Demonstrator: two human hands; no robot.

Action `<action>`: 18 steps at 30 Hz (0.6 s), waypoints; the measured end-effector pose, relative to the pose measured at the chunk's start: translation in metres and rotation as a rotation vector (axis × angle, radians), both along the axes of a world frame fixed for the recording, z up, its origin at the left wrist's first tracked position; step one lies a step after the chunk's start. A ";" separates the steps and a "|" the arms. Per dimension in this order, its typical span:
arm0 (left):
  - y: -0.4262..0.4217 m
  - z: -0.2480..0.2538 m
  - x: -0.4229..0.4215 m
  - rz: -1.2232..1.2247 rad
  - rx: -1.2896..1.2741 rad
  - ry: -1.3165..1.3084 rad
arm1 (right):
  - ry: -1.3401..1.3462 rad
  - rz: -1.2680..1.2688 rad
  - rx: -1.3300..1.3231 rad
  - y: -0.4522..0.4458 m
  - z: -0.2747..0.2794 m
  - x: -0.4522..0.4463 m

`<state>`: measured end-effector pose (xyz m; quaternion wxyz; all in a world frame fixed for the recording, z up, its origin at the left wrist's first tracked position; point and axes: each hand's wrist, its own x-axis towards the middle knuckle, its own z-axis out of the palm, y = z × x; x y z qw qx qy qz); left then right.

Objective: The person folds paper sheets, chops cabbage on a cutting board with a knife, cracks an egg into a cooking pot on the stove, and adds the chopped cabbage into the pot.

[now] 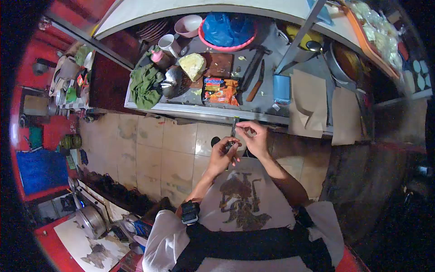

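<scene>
My left hand (224, 153) is closed around a thin dark stick-like thing (234, 126) with a yellowish tip, held upright in front of my chest. What kind of thing it is, I cannot make out. My right hand (253, 136) is beside its upper end, thumb and forefinger pinched together; whether something small is between them is hidden. Beyond my hands, on the metal counter, lies an orange and black noodle packet (220, 91). Behind it are a cut cabbage (192, 66) and a brown cutting board (219, 65). A knife with a wooden handle (256, 88) rests to the right.
A green cloth (146, 87), a white mug (169, 45) and a pink basket with a blue bag (226, 29) occupy the counter's left and back. Brown paper sheets (308, 97) and a large pot (344, 63) are on the right. A lidded pot (90, 221) stands lower left.
</scene>
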<state>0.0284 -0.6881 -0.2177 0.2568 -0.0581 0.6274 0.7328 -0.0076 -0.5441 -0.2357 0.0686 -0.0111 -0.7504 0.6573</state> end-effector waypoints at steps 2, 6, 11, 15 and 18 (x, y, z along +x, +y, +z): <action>0.004 0.004 -0.001 -0.008 -0.025 -0.003 | -0.015 -0.029 0.015 -0.001 -0.007 0.004; 0.008 -0.003 0.001 -0.024 -0.139 -0.029 | 0.186 -0.047 0.299 0.005 -0.002 0.003; 0.014 0.004 0.004 -0.015 -0.130 -0.028 | 0.101 0.013 0.189 0.015 -0.028 0.000; 0.017 -0.002 0.006 0.067 -0.148 -0.038 | 0.095 0.268 0.236 0.024 -0.014 0.001; 0.015 0.002 0.005 0.093 -0.076 -0.196 | 0.030 0.378 0.171 0.030 -0.013 0.006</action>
